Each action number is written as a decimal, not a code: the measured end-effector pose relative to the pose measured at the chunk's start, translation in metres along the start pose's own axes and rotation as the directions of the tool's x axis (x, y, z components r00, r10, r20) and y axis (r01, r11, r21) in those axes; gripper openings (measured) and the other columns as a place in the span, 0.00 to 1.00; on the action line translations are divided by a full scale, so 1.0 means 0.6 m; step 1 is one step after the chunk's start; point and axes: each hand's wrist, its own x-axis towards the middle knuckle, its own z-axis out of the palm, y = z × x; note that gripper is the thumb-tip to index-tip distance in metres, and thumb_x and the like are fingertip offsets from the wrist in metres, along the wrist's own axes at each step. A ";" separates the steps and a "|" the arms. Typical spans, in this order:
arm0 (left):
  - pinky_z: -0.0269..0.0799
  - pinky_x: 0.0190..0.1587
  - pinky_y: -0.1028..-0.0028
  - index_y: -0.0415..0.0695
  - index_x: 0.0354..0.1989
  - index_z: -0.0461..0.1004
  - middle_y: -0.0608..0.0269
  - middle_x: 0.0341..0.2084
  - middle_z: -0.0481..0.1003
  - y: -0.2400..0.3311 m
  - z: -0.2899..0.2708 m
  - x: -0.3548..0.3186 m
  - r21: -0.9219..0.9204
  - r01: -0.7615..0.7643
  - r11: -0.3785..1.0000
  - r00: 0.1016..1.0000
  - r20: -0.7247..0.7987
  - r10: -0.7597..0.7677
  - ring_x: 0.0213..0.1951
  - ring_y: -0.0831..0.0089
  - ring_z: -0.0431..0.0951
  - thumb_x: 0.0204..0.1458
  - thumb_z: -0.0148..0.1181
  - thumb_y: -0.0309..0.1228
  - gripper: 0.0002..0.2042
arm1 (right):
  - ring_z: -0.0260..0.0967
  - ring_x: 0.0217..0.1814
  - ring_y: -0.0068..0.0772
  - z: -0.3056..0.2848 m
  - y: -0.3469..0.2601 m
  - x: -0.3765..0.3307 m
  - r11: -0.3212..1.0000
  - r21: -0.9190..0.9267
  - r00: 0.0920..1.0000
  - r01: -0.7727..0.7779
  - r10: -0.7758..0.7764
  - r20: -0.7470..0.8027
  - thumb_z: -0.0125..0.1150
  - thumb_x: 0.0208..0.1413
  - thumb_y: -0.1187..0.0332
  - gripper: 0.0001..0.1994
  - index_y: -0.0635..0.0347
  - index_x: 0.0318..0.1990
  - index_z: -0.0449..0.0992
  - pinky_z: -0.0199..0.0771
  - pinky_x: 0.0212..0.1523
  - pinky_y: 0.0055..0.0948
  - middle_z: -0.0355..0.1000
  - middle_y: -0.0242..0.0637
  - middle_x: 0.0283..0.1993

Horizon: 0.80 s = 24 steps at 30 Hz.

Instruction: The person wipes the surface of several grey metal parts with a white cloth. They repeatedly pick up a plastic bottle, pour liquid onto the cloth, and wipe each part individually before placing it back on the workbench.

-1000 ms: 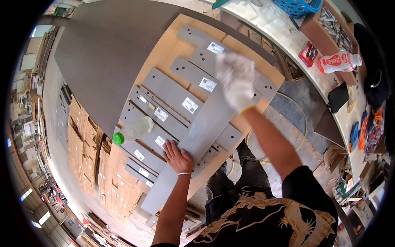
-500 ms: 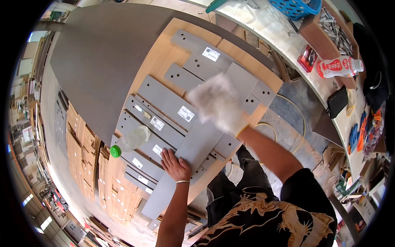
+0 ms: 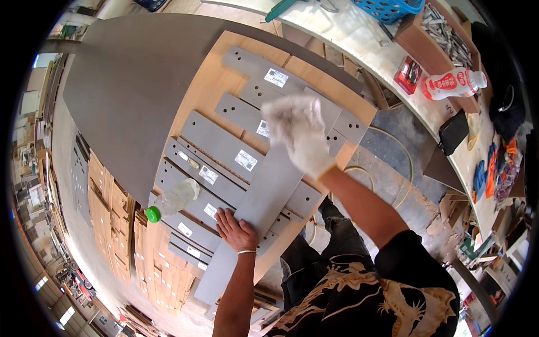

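"Where is the crumpled cloth (image 3: 293,115) held?"
"Over the long grey board (image 3: 272,177), grasped in the fingers of the gloved right hand (image 3: 310,154)."
"And the left hand (image 3: 238,233)?"
"It is laid flat on the same board, its fingers outstretched and released."

My bare left hand (image 3: 237,231) rests on a long grey panel (image 3: 274,181); my gloved right hand (image 3: 310,153) holds a blurred whitish cloth (image 3: 293,118); a green-capped clear bottle (image 3: 178,198) lies across labelled grey boards (image 3: 212,133).
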 end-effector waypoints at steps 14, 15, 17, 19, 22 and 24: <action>0.41 0.78 0.46 0.35 0.75 0.59 0.44 0.78 0.56 -0.007 -0.002 -0.004 0.029 -0.032 0.999 0.999 -0.001 0.032 0.80 0.45 0.51 0.66 0.42 0.40 0.31 | 0.59 0.75 0.53 -0.005 0.082 0.078 0.953 -0.140 0.951 -0.270 0.286 0.116 0.55 0.63 0.62 0.23 0.54 0.65 0.73 0.57 0.74 0.53 0.67 0.47 0.70; 0.40 0.78 0.46 0.35 0.75 0.59 0.44 0.78 0.56 -0.009 -0.002 -0.006 0.036 -0.036 0.999 0.999 0.002 0.036 0.80 0.45 0.51 0.67 0.42 0.40 0.31 | 0.59 0.74 0.55 -0.003 0.069 0.070 0.946 -0.119 0.945 -0.303 0.315 0.093 0.54 0.63 0.64 0.22 0.55 0.64 0.72 0.58 0.73 0.53 0.68 0.49 0.68; 0.40 0.78 0.46 0.34 0.75 0.59 0.44 0.78 0.56 -0.016 -0.005 -0.008 0.063 -0.029 0.998 1.000 -0.006 0.029 0.80 0.45 0.51 0.67 0.42 0.40 0.31 | 0.60 0.73 0.56 -0.009 0.009 0.029 0.952 -0.062 0.954 -0.299 0.299 -0.024 0.53 0.63 0.67 0.20 0.59 0.62 0.71 0.59 0.73 0.53 0.69 0.52 0.64; 0.40 0.78 0.45 0.34 0.75 0.59 0.44 0.78 0.56 -0.023 -0.010 -0.009 0.067 -0.015 0.998 1.000 -0.006 0.015 0.79 0.45 0.51 0.66 0.43 0.40 0.32 | 0.59 0.75 0.56 -0.031 -0.009 0.011 0.974 0.001 0.966 -0.224 0.222 0.129 0.53 0.63 0.69 0.22 0.64 0.64 0.67 0.57 0.76 0.52 0.68 0.52 0.64; 0.41 0.78 0.45 0.33 0.74 0.59 0.43 0.78 0.56 -0.003 0.001 -0.003 0.021 -0.037 0.999 0.999 0.007 0.037 0.79 0.44 0.51 0.65 0.44 0.39 0.32 | 0.56 0.78 0.56 -0.005 0.105 -0.010 0.943 -0.291 0.971 -0.159 0.202 0.125 0.56 0.63 0.66 0.29 0.66 0.70 0.66 0.54 0.79 0.50 0.65 0.54 0.72; 0.41 0.78 0.43 0.33 0.74 0.60 0.42 0.77 0.57 -0.013 -0.004 -0.007 0.032 -0.023 0.999 1.000 0.005 0.023 0.79 0.43 0.51 0.65 0.44 0.40 0.32 | 0.57 0.80 0.52 -0.037 0.100 0.025 0.931 -0.101 0.921 -0.351 0.362 0.141 0.59 0.63 0.63 0.27 0.59 0.69 0.72 0.49 0.81 0.53 0.66 0.51 0.74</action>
